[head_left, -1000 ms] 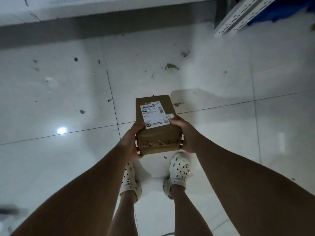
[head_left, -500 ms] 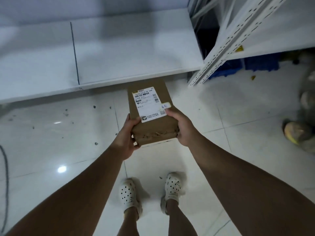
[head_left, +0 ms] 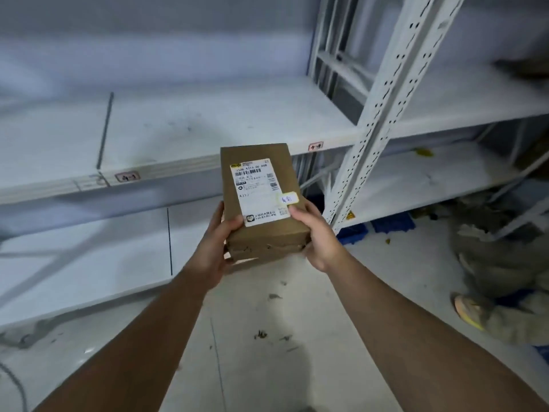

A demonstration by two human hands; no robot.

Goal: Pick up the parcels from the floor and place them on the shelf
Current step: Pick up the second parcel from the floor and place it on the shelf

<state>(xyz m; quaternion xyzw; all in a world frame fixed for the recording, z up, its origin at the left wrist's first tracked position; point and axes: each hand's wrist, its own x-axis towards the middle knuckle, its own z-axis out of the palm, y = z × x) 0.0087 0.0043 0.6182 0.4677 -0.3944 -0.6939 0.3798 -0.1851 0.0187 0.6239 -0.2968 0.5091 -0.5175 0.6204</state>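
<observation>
Whereas half a second ago the parcel [head_left: 263,200] was held low over the floor tiles with the person's feet in view beneath it, it is now raised to the centre of the frame, its far end level with the front edge of the white shelf [head_left: 190,126] that fills the upper left. The left hand [head_left: 215,248] is closed around its near left corner, the right hand [head_left: 316,233] around its near right corner, thumb on the white label [head_left: 257,190]. The box is clear of the floor but not yet over the shelf board; the lift seems done, leaving a forward reach and set-down. A perforated upright [head_left: 383,108] stands just right of the path.
</observation>
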